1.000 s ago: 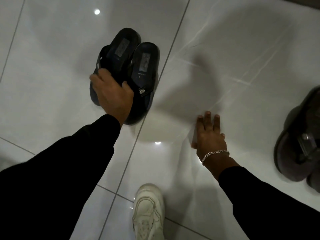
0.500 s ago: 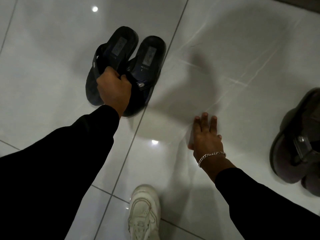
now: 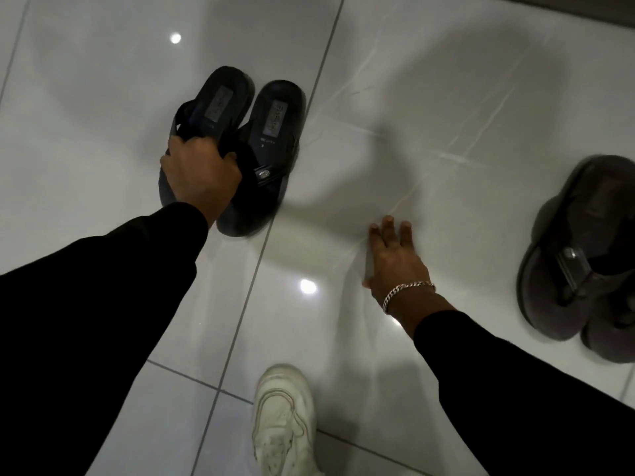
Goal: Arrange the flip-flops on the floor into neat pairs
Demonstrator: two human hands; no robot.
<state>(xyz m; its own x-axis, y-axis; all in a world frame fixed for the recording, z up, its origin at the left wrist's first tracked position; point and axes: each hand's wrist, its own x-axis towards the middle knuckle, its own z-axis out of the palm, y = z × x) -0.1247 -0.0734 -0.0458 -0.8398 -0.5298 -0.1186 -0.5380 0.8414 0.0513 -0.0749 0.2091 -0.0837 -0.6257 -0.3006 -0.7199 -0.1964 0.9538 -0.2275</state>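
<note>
- The black flip-flops (image 3: 240, 146) lie side by side on the floor (image 3: 446, 97), touching each other, their soles long and dark with a pale printed label on each footbed; a small metal tag shows on the strap of the right one.
- The left hand (image 3: 201, 175) reaches forward on a straight arm in a black sleeve (image 3: 103, 304) and its fingers are curled tight around the straps of the left black flip-flop, with the knuckles up.
- The right hand (image 3: 395, 259) is well apart from the left one, to its right and nearer to the body; it holds nothing, its fingers are stretched out and the palm is pressed flat on the floor.
- A silver chain bracelet (image 3: 407, 293) sits on the right wrist.
- To the right of the right hand, near the frame edge, lie the dark grey flip-flops (image 3: 577, 255), close together.
- Between the two arms, nearest to the body, stands a white sneaker (image 3: 283, 420).
</note>
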